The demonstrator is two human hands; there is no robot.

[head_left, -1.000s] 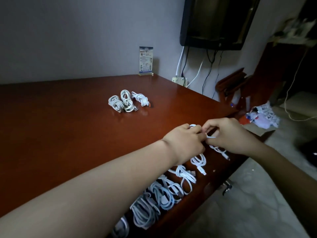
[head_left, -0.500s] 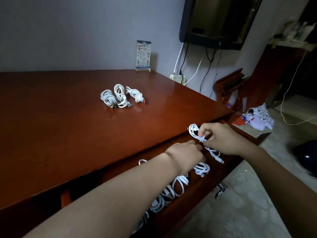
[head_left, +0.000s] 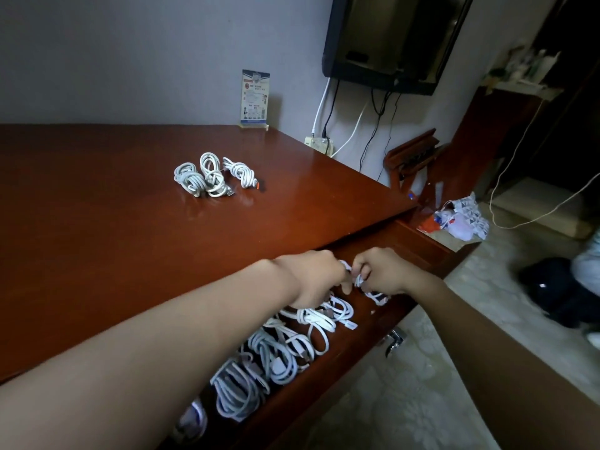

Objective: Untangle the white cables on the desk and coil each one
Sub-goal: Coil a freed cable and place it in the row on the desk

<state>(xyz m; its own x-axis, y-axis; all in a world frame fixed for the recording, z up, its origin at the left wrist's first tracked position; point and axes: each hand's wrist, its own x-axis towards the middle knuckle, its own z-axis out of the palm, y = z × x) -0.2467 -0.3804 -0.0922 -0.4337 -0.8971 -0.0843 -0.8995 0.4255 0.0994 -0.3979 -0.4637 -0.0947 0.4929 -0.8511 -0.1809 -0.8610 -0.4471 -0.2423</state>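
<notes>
Both my hands meet over an open drawer (head_left: 431, 246) at the front of the red-brown desk (head_left: 113, 238). My left hand (head_left: 313, 276) and my right hand (head_left: 381, 271) pinch the same small white cable (head_left: 360, 280), which is bunched between their fingers; part of it hangs below my right hand. Several coiled white cables (head_left: 282, 349) lie in a row inside the drawer under my left forearm. Three bundled white cables (head_left: 211, 175) rest together on the desk top, further back.
A small upright card stand (head_left: 255, 99) sits at the desk's back edge. A dark screen (head_left: 393, 37) hangs on the wall with wires down to a socket (head_left: 319, 146). A wooden chair (head_left: 412, 157), a plastic bag (head_left: 461, 219) and a dark bag (head_left: 558, 287) stand on the floor at right.
My hands have dropped lower and closer together over the drawer, bunching the cable between them. The view has tilted, showing more of the drawer's row of coils.
</notes>
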